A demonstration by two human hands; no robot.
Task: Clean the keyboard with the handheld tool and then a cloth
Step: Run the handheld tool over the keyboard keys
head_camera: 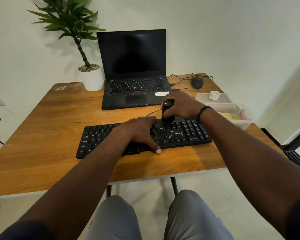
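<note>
A flat black full-size keyboard (144, 138) lies across the middle of the frame, on the near half of a wooden table (42, 129), its long edge roughly parallel to the table's front edge. A small black handheld cleaning tool (167, 110) stands almost upright, its lower tip down among the keys at the keyboard's upper edge, right of centre. The right hand (182, 105) grips the tool, fingers curled round its body. The left hand (142, 132) rests flat on the keys beside it, fingers stretched and close together, thumb reaching over the keyboard's near edge onto the wood. White scuffs or streaks show on the keys at the right part.

Above the keyboard, in the centre of the frame, sits an open black laptop (133, 70) with a dark screen. To its left stands a white pot holding a green leafy plant (88, 73). At the upper right lies a dark corded mouse (197, 82), and below it, at the right table edge, a clear plastic container (229, 110) with a small white ring-shaped cap (214, 95) on its lid.
</note>
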